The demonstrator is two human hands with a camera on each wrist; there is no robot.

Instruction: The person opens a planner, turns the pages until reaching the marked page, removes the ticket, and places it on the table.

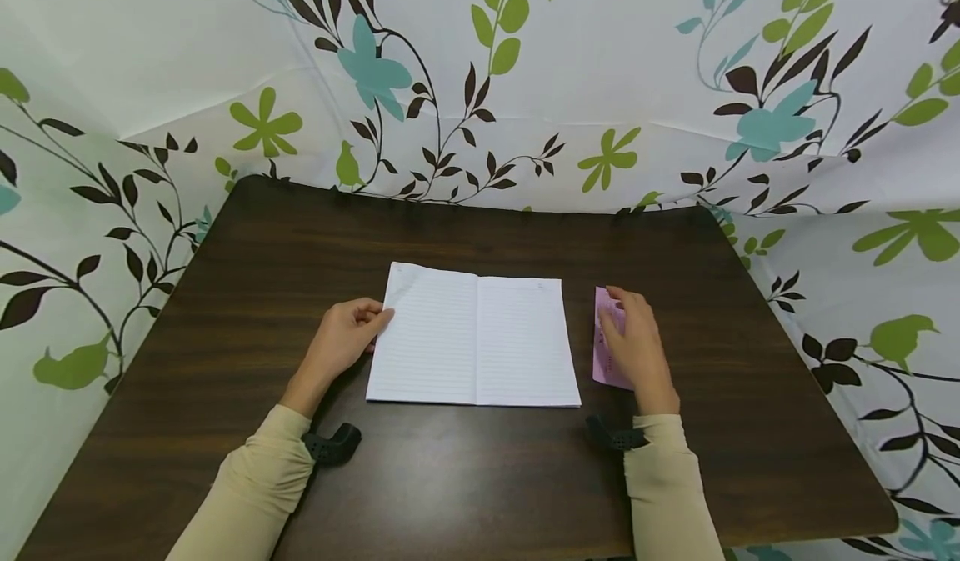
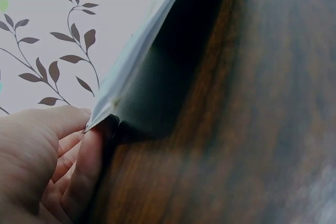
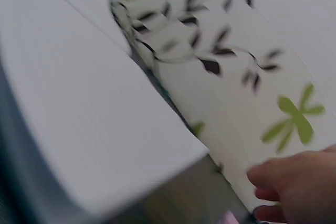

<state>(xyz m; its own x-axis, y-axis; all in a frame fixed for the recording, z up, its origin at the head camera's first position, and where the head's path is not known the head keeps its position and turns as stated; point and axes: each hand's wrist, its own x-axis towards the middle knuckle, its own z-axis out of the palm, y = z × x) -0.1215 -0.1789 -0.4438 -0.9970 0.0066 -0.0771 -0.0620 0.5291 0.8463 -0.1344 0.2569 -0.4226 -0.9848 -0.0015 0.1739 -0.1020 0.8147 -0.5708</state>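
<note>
An open notebook [image 1: 426, 336] with white ruled pages lies in the middle of the dark table. My left hand [image 1: 347, 336] pinches its left edge between thumb and fingers. In the left wrist view, that edge of the notebook [image 2: 128, 72] stands raised off the wood, its dark underside showing. To the right of the notebook lies a flat pink card [image 1: 602, 340] with dark marks on it. My right hand [image 1: 636, 340] is over the card, covering its right part, fingers loosely bent near its top edge.
The dark wood table [image 1: 450, 486] runs back to a wall hung with a leaf-and-flower cloth [image 1: 645, 61]. Both forearms wear black wrist bands; the left band [image 1: 333, 444] sits just in front of the notebook's lower left corner.
</note>
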